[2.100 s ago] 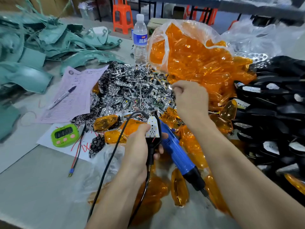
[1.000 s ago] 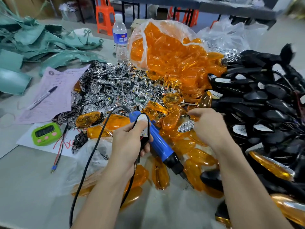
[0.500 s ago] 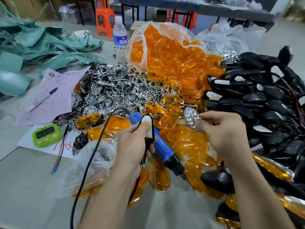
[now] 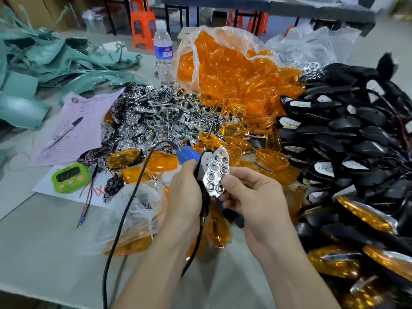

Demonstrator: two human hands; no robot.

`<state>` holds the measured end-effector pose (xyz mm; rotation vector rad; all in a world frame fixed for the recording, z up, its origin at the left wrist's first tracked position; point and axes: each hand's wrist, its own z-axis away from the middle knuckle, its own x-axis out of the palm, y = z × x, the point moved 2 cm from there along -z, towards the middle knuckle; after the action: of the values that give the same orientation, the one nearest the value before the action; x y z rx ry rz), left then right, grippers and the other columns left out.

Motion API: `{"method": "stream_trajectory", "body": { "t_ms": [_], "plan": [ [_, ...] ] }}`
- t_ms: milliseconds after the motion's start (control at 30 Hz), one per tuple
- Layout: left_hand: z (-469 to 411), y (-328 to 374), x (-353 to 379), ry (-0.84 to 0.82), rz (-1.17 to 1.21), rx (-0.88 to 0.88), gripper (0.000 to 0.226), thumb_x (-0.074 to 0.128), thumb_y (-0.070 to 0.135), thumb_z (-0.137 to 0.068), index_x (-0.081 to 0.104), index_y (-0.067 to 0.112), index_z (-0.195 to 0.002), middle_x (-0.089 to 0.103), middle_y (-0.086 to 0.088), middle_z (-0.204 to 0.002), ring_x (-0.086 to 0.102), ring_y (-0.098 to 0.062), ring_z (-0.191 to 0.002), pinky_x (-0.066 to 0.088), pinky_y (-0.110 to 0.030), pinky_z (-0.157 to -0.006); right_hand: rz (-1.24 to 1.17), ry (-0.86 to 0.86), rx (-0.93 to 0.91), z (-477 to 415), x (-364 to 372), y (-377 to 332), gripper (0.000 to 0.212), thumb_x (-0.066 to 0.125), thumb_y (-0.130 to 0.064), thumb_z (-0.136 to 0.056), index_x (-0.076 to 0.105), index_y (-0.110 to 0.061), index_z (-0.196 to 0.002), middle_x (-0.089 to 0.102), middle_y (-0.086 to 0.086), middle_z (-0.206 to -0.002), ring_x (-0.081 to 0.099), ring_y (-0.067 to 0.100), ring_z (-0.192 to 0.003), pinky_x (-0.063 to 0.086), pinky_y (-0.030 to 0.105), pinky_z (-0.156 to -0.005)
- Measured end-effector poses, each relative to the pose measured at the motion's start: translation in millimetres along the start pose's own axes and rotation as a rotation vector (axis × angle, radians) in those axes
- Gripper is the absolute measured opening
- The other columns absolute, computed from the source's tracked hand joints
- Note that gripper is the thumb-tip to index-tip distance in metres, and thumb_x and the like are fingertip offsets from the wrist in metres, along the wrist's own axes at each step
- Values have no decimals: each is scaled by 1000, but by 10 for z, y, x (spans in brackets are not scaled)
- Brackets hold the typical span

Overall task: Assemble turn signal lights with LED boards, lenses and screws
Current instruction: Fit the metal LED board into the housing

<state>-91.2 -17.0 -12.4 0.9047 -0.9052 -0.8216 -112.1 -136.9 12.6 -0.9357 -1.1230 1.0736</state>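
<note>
My left hand (image 4: pixel 186 195) grips a black turn signal housing (image 4: pixel 201 175) with a white LED board in it; a black cable hangs below. My right hand (image 4: pixel 247 192) pinches a chrome honeycomb reflector (image 4: pixel 215 172) and holds it against the front of that housing. A blue electric screwdriver (image 4: pixel 188 154) lies on the table behind my left hand, mostly hidden. Behind it spreads a heap of chrome reflectors (image 4: pixel 156 117). Orange lenses (image 4: pixel 234 72) spill from a clear bag, and more lie around my hands. Black housings (image 4: pixel 347 134) are piled at the right.
A water bottle (image 4: pixel 163 52) stands at the back. At the left lie a pink sheet with a marker (image 4: pixel 66 130), a green timer (image 4: pixel 69 177) and teal plastic panels (image 4: pixel 33 70). A clear bag (image 4: pixel 136 210) sits left of my left forearm. Finished amber lights (image 4: pixel 365 215) lie at the right.
My right hand picked a chrome reflector from the pile, carried it toward me and now holds it against the housing in my left hand. The view shifted slightly.
</note>
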Motion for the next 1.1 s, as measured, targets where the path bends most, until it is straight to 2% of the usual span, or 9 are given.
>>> {"method": "stream_trajectory", "body": {
  "t_ms": [100, 267, 433, 567, 733, 800, 933, 1033, 1100],
  "plan": [
    [49, 28, -8, 0, -45, 27, 26, 54, 32, -89, 64, 12, -75, 53, -15, -66, 46, -29, -62, 38, -46, -58, 77, 52, -42, -9, 37, 36, 18, 74, 3, -89, 80, -13, -83, 75, 13, -73, 61, 16, -54, 52, 24, -51],
    [106, 88, -4, -81, -85, 62, 31, 59, 22, -99, 72, 11, -73, 59, -10, -68, 54, -21, -61, 45, -37, -59, 350, 153, -117, -60, -14, 39, 19, 83, -14, -84, 82, -31, -78, 77, -8, -72, 66, 7, -58, 53, 29, -59],
    [133, 54, 39, -100, -62, 69, 44, 56, 20, -104, 78, 24, -66, 66, -3, -68, 59, -16, -64, 49, -35, -62, 531, 205, -189, -33, -40, 1, 18, 85, -22, -82, 81, -40, -80, 73, -30, -73, 71, -7, -74, 54, 18, -66],
    [130, 7, 33, -45, -109, 91, 43, 55, 24, -105, 79, 26, -69, 71, -4, -73, 63, -15, -65, 52, -31, -59, 437, 191, -99, -56, -35, 8, 28, 84, -13, -84, 80, -39, -73, 76, -19, -75, 72, 1, -70, 58, 25, -67],
    [105, -10, 16, -9, -101, 67, 46, 53, 28, -107, 78, 24, -68, 70, -6, -72, 62, -22, -69, 51, -39, -65, 56, 69, 41, -33, -31, 33, 39, 73, 3, -90, 84, -31, -73, 71, 0, -66, 54, 5, -49, 48, 16, -52],
    [96, -17, 7, -16, -96, 55, 45, 53, 29, -107, 79, 20, -71, 72, -10, -77, 63, -25, -73, 51, -42, -70, 105, 81, 16, -19, -40, 37, 39, 74, 0, -90, 83, -33, -71, 74, -3, -66, 57, 3, -49, 48, 15, -52],
    [117, -36, 31, -42, -63, 18, 44, 55, 29, -106, 76, 12, -72, 68, -13, -79, 60, -23, -73, 51, -31, -58, 405, 263, -109, -26, -51, 57, 21, 84, -18, -83, 79, -35, -71, 75, -20, -71, 71, -1, -66, 53, 16, -57],
    [108, -41, 53, -13, -33, 10, 42, 54, 29, -107, 70, -5, -87, 68, -16, -82, 61, -25, -74, 52, -32, -57, 408, 336, -160, 2, -30, 81, 21, 84, -21, -81, 77, -36, -69, 72, -25, -68, 69, -7, -67, 47, 7, -52],
    [110, -29, 53, -20, -33, 13, 42, 53, 29, -108, 73, -2, -86, 69, -17, -81, 63, -26, -71, 55, -32, -56, 379, 314, -147, -4, -38, 81, 21, 85, -20, -82, 78, -34, -68, 74, -19, -67, 69, -3, -61, 47, 8, -51]
  ]
}}
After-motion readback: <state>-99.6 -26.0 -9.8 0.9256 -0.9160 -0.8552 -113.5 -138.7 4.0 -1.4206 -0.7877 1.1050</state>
